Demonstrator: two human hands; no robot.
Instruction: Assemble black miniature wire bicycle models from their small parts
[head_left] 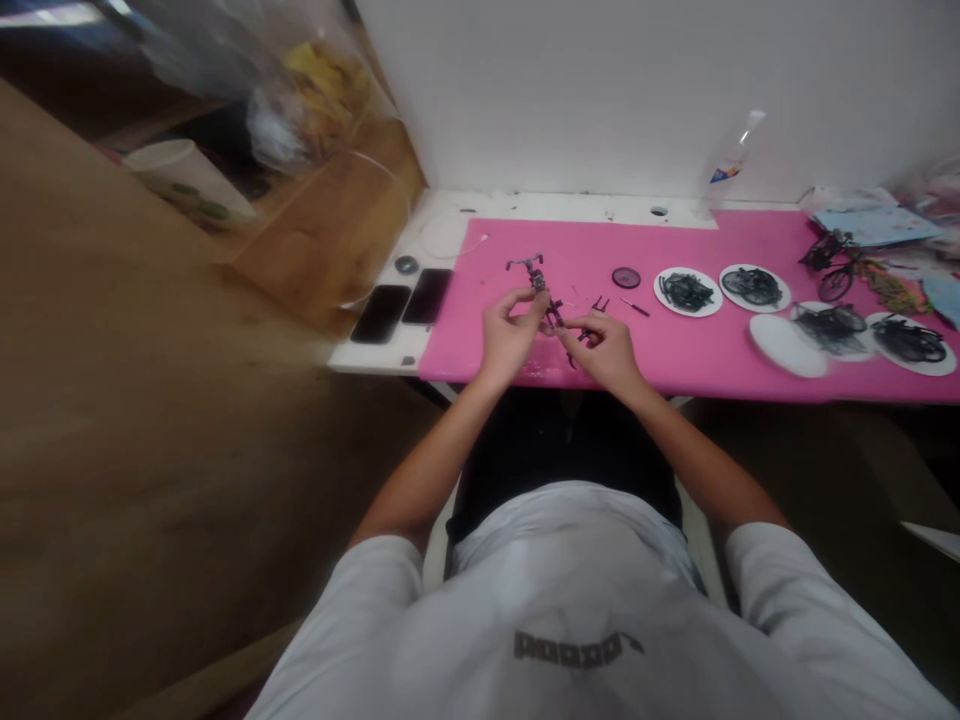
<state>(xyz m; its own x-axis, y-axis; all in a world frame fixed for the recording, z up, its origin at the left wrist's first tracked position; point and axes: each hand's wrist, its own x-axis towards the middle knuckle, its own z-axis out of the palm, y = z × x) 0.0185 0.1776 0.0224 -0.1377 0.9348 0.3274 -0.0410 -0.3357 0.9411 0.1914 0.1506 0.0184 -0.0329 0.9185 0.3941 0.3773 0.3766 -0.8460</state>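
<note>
A: Where's the small bike frame (538, 281) rn?

B: Btwn both hands, over the L part of the pink mat (517, 235). Can't tell if it's fully off the surface.

A: Which way's it pt?

B: Handlebar (525, 263) end faces away from the person, twd the white wall (637, 100) & a bit L. Long axis runs on a slant, far L to near R. Handlebar sits approx crosswise to that axis.

A: L hand?

B: L hand (510, 332) is closed, thumb + fingers gripping the frame abt midway, nearer side of the handlebar.

A: And R?

B: R hand (604, 350) pinches the near end btwn thumb & fingertip, other fingers curled. A dark forked part (601, 303) pokes out past those fingers; can't tell if it's gripped too or just lying under.

A: What's close by?

B: Dark wheel (626, 278) flat on the mat, R of the frame. Small screwdriver-like tool (636, 308) just nearer than the wheel, also slanting far L to near R. Further R, white plates (663, 303) w/ dark parts, then a small bike (834, 268) near some papers (870, 224).

A: L edge?

B: 2 phones (427, 296) side by side, mostly on the white tabletop (367, 357).
</note>
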